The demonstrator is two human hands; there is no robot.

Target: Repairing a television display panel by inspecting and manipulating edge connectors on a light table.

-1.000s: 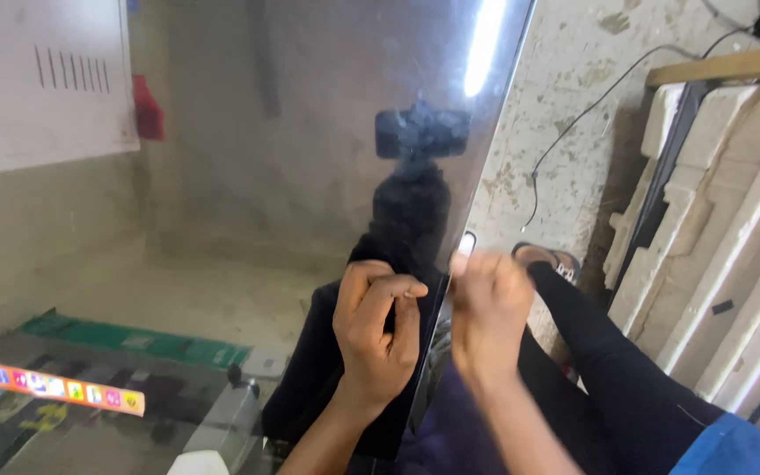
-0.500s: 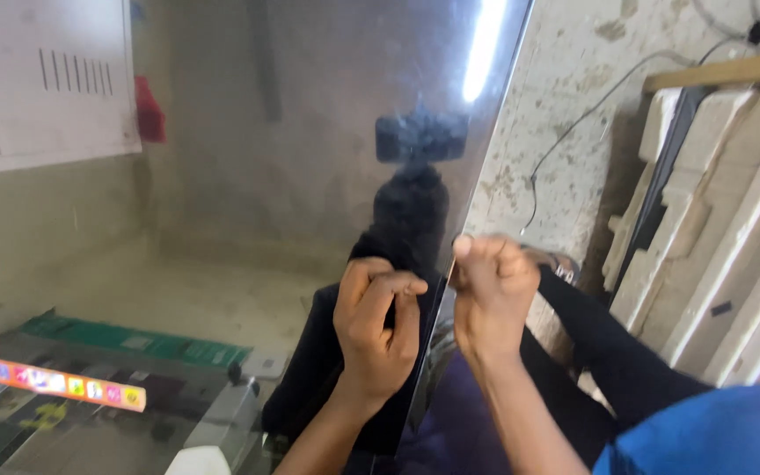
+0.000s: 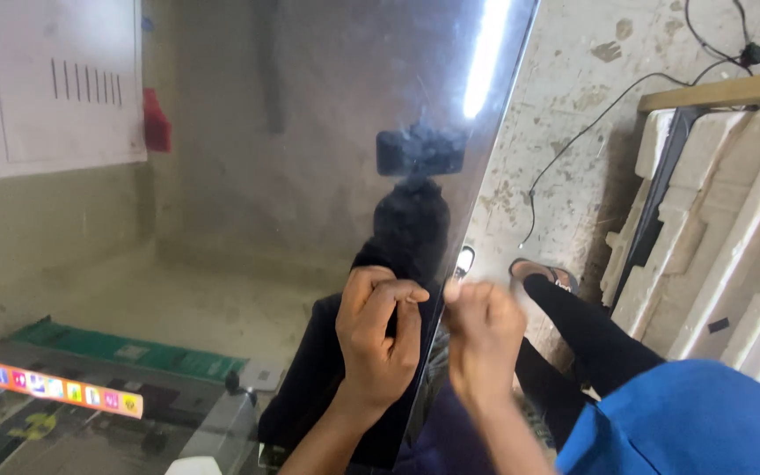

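A large glossy dark panel stands tilted in front of me and mirrors the room and a dark figure. Its right edge runs down towards my hands. My left hand lies against the panel's face just inside that edge, fingers curled and thumb across the fingertips. My right hand is bunched at the same edge, fingertips pinched on the rim, and it is blurred by motion. The two hands are a few centimetres apart. What the right fingers pinch is too blurred to tell beyond the rim itself.
White foam packing blocks lean at the right under a wooden strip. A black cable trails over the stained concrete floor. A sandalled foot, a black-clad leg and blue cloth lie beside the panel.
My right hand has closed into a tighter bunch and dropped slightly along the panel's edge. My left hand has stayed in place. The blue cloth has come further into view.
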